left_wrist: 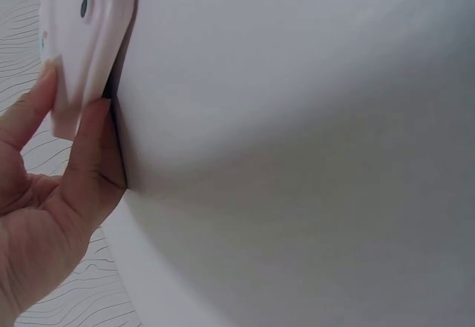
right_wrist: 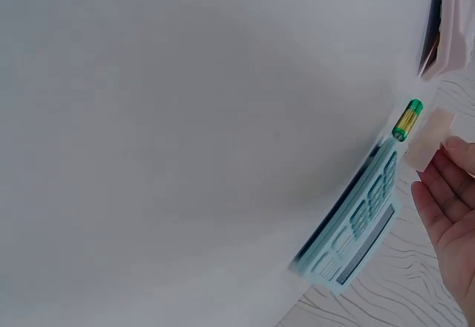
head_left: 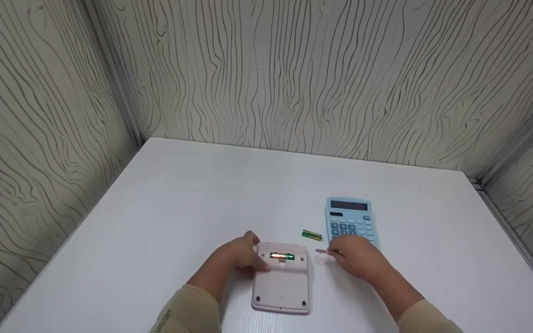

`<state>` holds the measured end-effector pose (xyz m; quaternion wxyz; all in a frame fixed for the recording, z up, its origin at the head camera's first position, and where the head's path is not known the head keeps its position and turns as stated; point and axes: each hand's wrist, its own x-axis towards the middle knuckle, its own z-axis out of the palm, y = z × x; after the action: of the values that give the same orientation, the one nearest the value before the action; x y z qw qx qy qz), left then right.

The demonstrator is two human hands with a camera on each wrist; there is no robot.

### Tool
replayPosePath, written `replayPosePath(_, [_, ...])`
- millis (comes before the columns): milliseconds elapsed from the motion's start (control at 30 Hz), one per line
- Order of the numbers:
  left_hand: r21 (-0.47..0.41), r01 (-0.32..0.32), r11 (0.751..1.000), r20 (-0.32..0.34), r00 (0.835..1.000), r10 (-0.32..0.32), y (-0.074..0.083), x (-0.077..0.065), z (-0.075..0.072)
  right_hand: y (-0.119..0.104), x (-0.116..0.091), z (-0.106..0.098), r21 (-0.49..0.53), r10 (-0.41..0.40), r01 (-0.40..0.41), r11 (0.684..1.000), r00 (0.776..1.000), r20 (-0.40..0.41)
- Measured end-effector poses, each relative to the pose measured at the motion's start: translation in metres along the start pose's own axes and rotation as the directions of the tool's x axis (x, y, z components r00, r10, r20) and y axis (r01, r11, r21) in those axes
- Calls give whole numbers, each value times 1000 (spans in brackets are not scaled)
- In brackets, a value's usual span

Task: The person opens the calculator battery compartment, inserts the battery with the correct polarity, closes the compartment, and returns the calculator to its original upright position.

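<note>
A pink calculator [head_left: 281,289] lies face down on the table, its battery compartment uncovered and one green battery [head_left: 282,256] inside. My left hand [head_left: 244,253] grips its left edge, with the thumb on the back; the left wrist view shows the thumb and fingers pinching the pink calculator [left_wrist: 89,45]. Just right of it, my right hand [head_left: 356,255] pinches a small pink battery cover [head_left: 322,251] by one end, held apart from the calculator. In the right wrist view the battery cover [right_wrist: 430,140] appears as a flat, pale piece between thumb and fingers.
A loose green-and-gold battery [head_left: 312,235] lies on the white table [head_left: 201,194] beyond the pink calculator. Beside it a light blue calculator [head_left: 349,215] lies face up, its lower part hidden by my right hand. Wood-patterned panels [head_left: 266,74] stand along the back and sides.
</note>
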<state>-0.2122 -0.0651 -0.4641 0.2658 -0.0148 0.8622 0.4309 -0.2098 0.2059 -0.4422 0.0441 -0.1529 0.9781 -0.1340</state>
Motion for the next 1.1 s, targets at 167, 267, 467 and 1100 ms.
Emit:
replayPosePath(167, [-4,19,1000,-5,1000,-19,1,-1,1,-26,6,0,15,-48,48,999,999,-2])
replayPosePath(267, [7,28,1000,-8,1000,-28,1,0,0,-39,9,2,17,-97,97,995,995,-10])
replayPosePath(467, [9,26,1000,-7,1000,-26,2,0,0,-60,15,9,21,-191,192,981,981,-13])
replayPosePath(1100, [40,5,999,-4,1000,-5,-1,2,-1,-83,23,22,-69,-250,249,966,968,-5])
